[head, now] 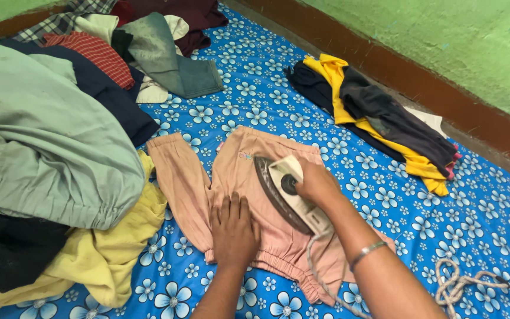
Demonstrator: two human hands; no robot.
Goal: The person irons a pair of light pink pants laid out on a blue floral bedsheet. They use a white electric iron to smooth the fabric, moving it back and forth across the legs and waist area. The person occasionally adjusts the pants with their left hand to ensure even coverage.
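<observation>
A small pair of peach-pink trousers (187, 177) lies spread flat on a blue sheet with white flowers (379, 195). My left hand (233, 231) presses palm-down on the trousers near the elastic cuffs, fingers together. My right hand (317, 184) grips the handle of a white electric iron (284, 188), which is tilted on its edge on the trousers, its dark soleplate facing left. A silver bangle (366, 253) is on my right wrist. The iron's cord (320, 277) runs down toward the bottom edge.
A large heap of clothes (48, 147) in grey-green, navy, red check and pale yellow fills the left side. A yellow and dark folded pile (379, 118) lies at the right near the brown skirting and green wall. Coiled cord (461, 283) lies at the lower right.
</observation>
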